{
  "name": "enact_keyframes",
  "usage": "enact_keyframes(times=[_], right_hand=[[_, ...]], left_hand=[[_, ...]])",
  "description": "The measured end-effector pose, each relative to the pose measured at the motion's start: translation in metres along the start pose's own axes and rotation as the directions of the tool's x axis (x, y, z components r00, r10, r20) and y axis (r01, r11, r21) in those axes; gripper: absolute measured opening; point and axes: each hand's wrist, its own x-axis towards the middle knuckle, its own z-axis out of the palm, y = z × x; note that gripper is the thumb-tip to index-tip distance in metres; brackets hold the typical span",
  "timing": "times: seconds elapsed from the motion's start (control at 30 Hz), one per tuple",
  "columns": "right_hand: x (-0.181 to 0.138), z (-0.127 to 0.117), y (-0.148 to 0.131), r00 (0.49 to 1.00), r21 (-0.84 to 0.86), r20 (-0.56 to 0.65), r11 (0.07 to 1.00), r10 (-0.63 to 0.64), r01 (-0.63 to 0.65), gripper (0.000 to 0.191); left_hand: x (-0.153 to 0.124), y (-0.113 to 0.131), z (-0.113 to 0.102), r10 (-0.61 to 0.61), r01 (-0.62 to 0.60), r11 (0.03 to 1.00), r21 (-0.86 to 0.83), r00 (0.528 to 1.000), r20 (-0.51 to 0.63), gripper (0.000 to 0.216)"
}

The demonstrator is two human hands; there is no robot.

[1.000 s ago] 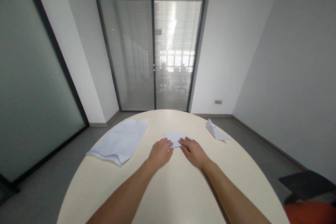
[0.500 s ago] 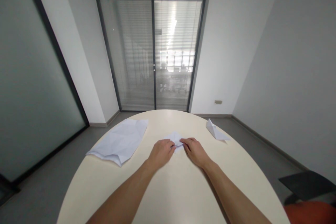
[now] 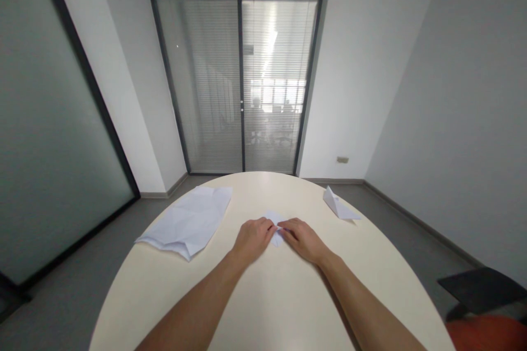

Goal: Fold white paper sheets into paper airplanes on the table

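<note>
A small folded sheet of white paper [image 3: 275, 215] lies on the cream table [image 3: 263, 296], straight ahead of me. My left hand [image 3: 254, 236] grips its left side, fingers curled and thumb pressed in toward the middle. From the other side my right hand [image 3: 302, 237] pinches the paper, its fingertips almost meeting those of the left. Both hands cover much of the sheet; a pointed tip shows below the fingers and another part above them. The exact folds are too small to make out.
Creased white sheets [image 3: 191, 219] lie at the table's left edge. A folded white paper piece [image 3: 340, 207] stands near the right edge. Beyond the table is a glass door [image 3: 242, 82] with blinds. A chair with a red seat [image 3: 486, 332] is at lower right.
The fingers of both hands have drawn closer together over the paper. Less of the paper shows above the hands, and a pointed tip now shows below them.
</note>
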Motion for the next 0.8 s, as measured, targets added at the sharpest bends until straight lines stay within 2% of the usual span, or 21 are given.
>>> enact_keyframes(times=[0.27,0.43,0.63,0.8], right_hand=[[0.000,0.002,0.007,0.991,-0.115,-0.001,0.985,0.130,-0.129,0.038],[0.000,0.002,0.006,0.979,-0.166,-0.014,0.965,0.203,-0.203,0.036],[-0.002,0.004,0.011,0.965,-0.149,-0.033,0.953,0.260,-0.262,0.031],[-0.002,0.005,0.014,0.960,-0.126,-0.051,0.951,0.276,-0.281,0.034]], left_hand=[[0.002,-0.003,0.004,-0.130,0.130,0.991,0.010,0.991,0.023,0.033],[0.003,-0.005,0.005,-0.215,0.213,0.976,0.042,0.976,0.033,0.030],[0.003,-0.004,0.004,-0.260,0.258,0.965,0.041,0.964,0.053,0.027],[0.003,-0.005,0.005,-0.266,0.264,0.964,0.036,0.963,0.040,0.026]])
